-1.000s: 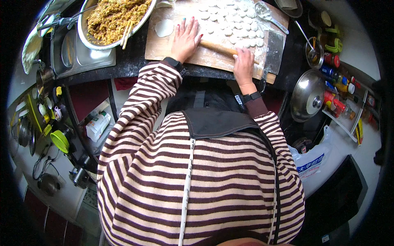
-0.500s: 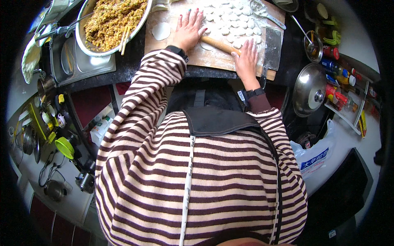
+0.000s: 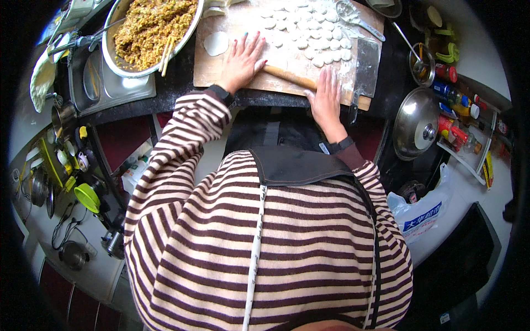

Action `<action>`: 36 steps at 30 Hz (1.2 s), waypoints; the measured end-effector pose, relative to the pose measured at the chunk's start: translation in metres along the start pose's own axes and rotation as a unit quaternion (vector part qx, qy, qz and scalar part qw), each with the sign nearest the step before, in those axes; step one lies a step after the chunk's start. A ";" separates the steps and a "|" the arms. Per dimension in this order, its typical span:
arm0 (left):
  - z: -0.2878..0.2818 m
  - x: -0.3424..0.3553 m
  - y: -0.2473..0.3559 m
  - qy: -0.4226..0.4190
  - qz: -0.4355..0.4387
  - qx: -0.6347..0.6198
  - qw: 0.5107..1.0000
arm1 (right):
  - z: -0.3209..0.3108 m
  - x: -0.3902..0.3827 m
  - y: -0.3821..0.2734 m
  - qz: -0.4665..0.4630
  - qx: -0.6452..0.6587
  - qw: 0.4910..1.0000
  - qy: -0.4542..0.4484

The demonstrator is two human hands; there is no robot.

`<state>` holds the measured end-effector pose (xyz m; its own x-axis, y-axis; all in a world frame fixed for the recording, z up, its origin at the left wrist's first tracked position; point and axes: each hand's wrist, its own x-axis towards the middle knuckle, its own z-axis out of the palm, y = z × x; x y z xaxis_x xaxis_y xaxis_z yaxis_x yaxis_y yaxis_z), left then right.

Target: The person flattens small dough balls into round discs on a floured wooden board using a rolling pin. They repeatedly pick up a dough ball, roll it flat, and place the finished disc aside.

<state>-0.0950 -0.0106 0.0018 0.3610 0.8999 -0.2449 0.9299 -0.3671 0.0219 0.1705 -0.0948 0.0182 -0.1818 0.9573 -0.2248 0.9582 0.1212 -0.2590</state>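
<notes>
My left hand (image 3: 240, 62) lies with fingers spread over the left end of a wooden rolling pin (image 3: 287, 75) on a floured board (image 3: 215, 74). At the pin's right end is my right hand (image 3: 329, 102), fingers stretched out flat on it. Beyond them sit several small white dough rounds (image 3: 326, 41). A flattened white disc (image 3: 215, 43) rests left of my left hand. Further left is a big bowl of yellow-brown crumbly mixture (image 3: 144, 34) with chopsticks (image 3: 167, 55). Right of my right hand lies a cleaver (image 3: 367, 69), and a spoon (image 3: 370, 30) rests beside the rounds.
A sink (image 3: 126, 85) is at the left, with pots and utensils (image 3: 85, 198) beside it. At the right are a steel lid (image 3: 411, 127), a bowl with a ladle (image 3: 420, 69), bottles (image 3: 458, 107) and a white plastic bag (image 3: 414, 209).
Compared with half a second ago, both hands and the rolling pin have moved toward me and somewhat left. Both hands still lie on the pin with fingers extended.
</notes>
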 end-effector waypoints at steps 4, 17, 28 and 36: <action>0.003 0.005 0.001 0.213 -0.020 -0.140 0.967 | -0.001 0.002 0.004 0.000 0.039 0.995 0.088; 0.022 -0.010 -0.002 0.200 -0.009 -0.098 0.975 | 0.001 0.005 0.013 -0.002 0.048 0.997 0.056; 0.041 -0.070 0.018 0.184 0.118 -0.123 0.968 | 0.004 -0.004 0.012 -0.145 0.076 0.977 0.136; 0.024 -0.088 0.036 0.244 0.083 -0.171 0.951 | 0.002 0.073 -0.060 -0.106 0.076 0.978 0.166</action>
<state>-0.0949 -0.1088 0.0006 0.4170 0.8690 0.2665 0.7952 -0.4908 0.3561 0.0994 -0.0329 0.0152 -0.2660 0.9506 0.1598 0.8591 0.3090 -0.4081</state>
